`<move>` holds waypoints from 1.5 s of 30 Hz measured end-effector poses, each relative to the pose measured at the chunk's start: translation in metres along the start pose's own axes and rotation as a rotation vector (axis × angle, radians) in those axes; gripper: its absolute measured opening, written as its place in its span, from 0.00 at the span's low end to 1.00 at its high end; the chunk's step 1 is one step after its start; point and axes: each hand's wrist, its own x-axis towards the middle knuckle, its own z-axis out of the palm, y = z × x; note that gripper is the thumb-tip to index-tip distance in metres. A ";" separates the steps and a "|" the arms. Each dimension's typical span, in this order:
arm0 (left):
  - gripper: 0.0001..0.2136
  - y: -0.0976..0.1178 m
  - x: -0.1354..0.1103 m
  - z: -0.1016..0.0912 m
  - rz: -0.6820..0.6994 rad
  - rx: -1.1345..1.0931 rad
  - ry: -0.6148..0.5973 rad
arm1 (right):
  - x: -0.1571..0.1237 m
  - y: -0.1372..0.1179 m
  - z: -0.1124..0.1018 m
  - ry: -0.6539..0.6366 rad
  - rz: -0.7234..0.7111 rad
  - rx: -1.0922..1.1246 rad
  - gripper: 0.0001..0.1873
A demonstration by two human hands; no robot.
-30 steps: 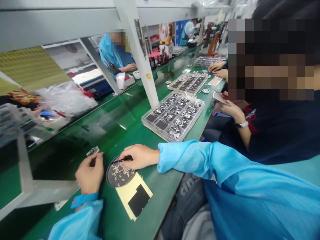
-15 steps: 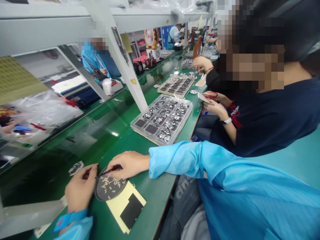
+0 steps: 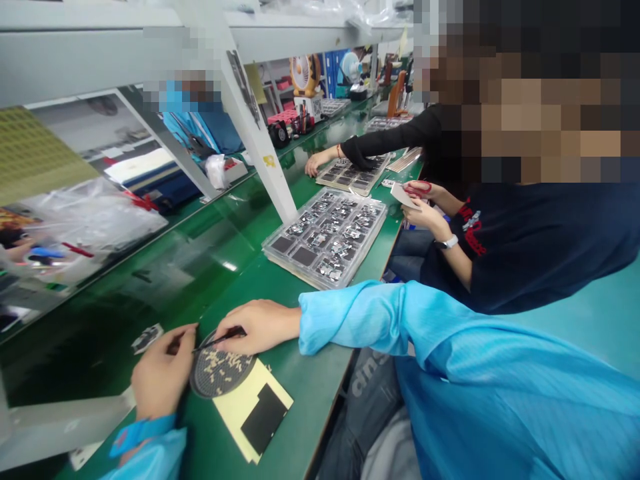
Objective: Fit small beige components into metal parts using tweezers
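Observation:
My right hand is closed on dark tweezers and hovers over the far side of a round dark textured dish. Small pale pieces lie scattered in that dish. The tweezers point left, their tips close to the fingertips of my left hand. My left thumb and finger are pinched together; whatever is between them is hidden. Just beyond the left hand lies a small black-and-silver part. A yellow sheet with a black patch sits partly under the dish.
A compartmented clear tray full of small metal parts stands ahead on the green bench. Behind it is a second tray. A slanted white post rises beside them. To the right, a co-worker's hands hold red-handled scissors and a pale card.
A black-sleeved arm farther along has stretched left across the second tray. The co-worker's head beside me has shifted. My own hands and the tweezers stay almost in place.

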 end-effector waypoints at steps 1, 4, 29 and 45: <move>0.20 0.000 0.000 0.000 0.003 0.000 0.001 | 0.000 0.000 0.000 0.007 0.004 0.010 0.13; 0.19 -0.002 0.001 0.000 0.017 -0.003 0.006 | 0.000 -0.002 -0.001 0.009 0.017 0.020 0.11; 0.19 -0.007 -0.001 0.006 0.093 -0.027 0.041 | -0.006 -0.003 0.004 0.029 -0.025 -0.009 0.11; 0.20 -0.004 -0.005 0.006 0.139 -0.073 0.060 | -0.007 -0.005 0.004 0.030 -0.036 -0.006 0.11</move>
